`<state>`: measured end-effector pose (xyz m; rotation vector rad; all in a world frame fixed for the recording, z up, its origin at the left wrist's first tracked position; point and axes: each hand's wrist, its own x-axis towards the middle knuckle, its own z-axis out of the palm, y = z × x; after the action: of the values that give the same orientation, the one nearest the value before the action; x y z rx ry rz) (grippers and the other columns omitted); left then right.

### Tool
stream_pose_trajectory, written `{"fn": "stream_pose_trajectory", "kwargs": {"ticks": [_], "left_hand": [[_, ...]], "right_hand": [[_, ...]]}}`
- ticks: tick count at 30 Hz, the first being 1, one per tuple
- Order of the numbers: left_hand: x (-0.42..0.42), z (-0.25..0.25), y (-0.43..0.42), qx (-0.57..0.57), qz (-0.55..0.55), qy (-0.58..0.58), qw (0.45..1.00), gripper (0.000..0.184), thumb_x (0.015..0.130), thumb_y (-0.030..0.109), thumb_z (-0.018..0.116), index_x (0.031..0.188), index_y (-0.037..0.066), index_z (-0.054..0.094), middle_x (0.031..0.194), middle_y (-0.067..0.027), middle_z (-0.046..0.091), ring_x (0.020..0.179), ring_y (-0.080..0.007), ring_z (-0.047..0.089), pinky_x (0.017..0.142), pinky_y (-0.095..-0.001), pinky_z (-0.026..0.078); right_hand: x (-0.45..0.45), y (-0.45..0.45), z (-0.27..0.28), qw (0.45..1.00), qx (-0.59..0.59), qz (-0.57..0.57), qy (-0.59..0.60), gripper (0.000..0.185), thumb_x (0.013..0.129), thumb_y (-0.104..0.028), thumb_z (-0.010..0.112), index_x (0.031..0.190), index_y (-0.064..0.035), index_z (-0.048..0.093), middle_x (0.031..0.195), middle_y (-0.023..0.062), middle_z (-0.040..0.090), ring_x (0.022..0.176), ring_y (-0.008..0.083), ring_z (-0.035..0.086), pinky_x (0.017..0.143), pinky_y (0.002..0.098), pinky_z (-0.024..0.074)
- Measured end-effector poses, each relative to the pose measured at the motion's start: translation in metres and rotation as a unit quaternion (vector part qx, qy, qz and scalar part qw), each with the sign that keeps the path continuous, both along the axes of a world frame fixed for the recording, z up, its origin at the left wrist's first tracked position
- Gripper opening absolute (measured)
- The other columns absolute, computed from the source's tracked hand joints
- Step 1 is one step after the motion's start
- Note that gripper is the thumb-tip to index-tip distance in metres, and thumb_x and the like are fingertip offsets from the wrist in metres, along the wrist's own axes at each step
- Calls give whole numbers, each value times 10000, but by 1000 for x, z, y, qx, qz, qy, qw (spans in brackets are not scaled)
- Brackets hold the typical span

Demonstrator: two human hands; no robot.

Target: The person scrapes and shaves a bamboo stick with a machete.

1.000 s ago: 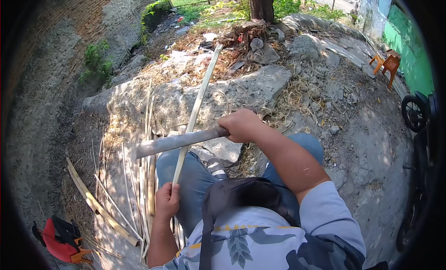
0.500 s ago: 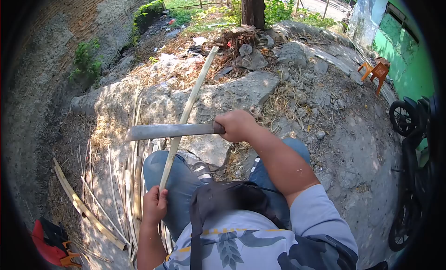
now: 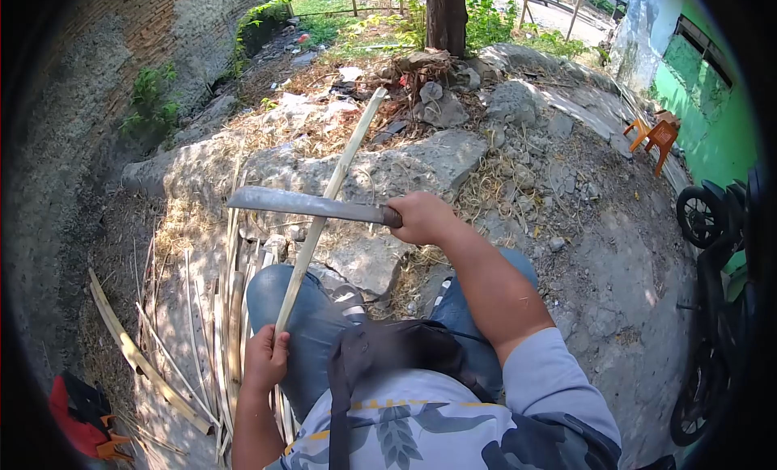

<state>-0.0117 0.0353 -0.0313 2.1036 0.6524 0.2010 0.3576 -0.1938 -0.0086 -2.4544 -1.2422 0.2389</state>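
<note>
A long pale strip of split wood or bamboo (image 3: 346,157) slants up and away from my left hand (image 3: 265,358), whose fingers are wrapped round its lower end beside my left knee. My right hand (image 3: 422,218) grips the dark handle of a machete (image 3: 303,202). The broad grey blade points left and crosses over the strip around its middle. Whether blade and strip touch, I cannot tell.
Several pale strips (image 3: 218,340) and a curved split piece (image 3: 137,353) lie on the ground at left. Ahead are a broken concrete slab (image 3: 421,158) and a tree trunk (image 3: 446,21). Orange chair (image 3: 662,138) and motorcycle (image 3: 712,284) stand right; a red-and-black object (image 3: 73,413) is lower left.
The machete blade has tilted so its tip is higher than before, with the blade still across the strip. Both hands keep their grips. The whole view has shifted somewhat since a second ago.
</note>
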Motion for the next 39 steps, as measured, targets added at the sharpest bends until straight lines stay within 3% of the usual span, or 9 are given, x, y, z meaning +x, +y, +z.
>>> {"fn": "stream_pose_trajectory", "kwargs": {"ticks": [5,11,14,18,23,26,33,36,39], "left_hand": [[5,10,-3,2,1,19,1000,255,1051,247,656,1026,-6,682,662,-54,636,595,-129,601,570,-310,475],[2,-3,0,74,-1,1,997,256,1048,250,654,1010,0,695,648,-70,636,557,-158,580,555,-334,465],[2,-5,3,46,2,2,999,262,1044,254,657,1001,-2,695,646,-78,637,551,-168,579,546,-345,453],[2,-7,6,18,2,1,1000,269,1043,258,652,991,-2,693,639,-82,629,550,-171,576,544,-345,444],[-1,-9,5,34,7,11,999,270,1040,260,655,977,-1,690,630,-81,621,543,-166,564,538,-343,434],[0,-5,5,34,8,14,999,267,1034,252,658,962,-4,683,627,-88,616,537,-179,561,538,-351,435],[0,-7,6,39,-3,15,999,268,1032,257,658,971,-2,686,651,-102,633,552,-212,578,561,-367,453],[2,-1,4,21,-1,31,999,263,1031,260,658,974,5,688,658,-110,637,565,-224,598,569,-370,459],[5,0,4,22,2,34,999,261,1027,262,661,976,8,690,664,-120,640,579,-231,615,574,-376,464]], "right_hand": [[-22,18,13,985,-84,117,-90,201,772,-220,758,962,-177,704,890,86,744,895,323,741,783,490,578],[30,1,-9,988,19,-146,37,248,806,-267,756,1023,-157,706,937,114,753,934,358,734,818,501,577],[11,4,-2,985,-9,-173,-8,264,835,-302,742,1047,-149,707,967,132,754,963,366,728,841,505,579],[8,-1,-6,998,21,-50,28,245,847,-324,734,1024,-156,711,973,135,753,970,362,728,843,512,578],[-9,13,3,990,-58,90,-89,168,780,-230,726,943,-189,709,866,77,728,872,314,735,764,476,576],[-4,11,5,992,-58,75,-84,168,780,-230,731,941,-186,711,877,77,731,866,317,735,767,474,573],[32,-17,-7,968,112,-215,58,238,850,-305,747,1013,-135,712,946,162,741,956,375,719,834,495,572],[35,-21,-15,983,100,-154,21,258,851,-341,774,957,-114,716,890,167,736,889,398,712,777,517,561],[14,-12,1,998,1,-59,-4,244,815,-306,751,983,-133,716,943,145,743,950,360,724,830,496,574]]}}
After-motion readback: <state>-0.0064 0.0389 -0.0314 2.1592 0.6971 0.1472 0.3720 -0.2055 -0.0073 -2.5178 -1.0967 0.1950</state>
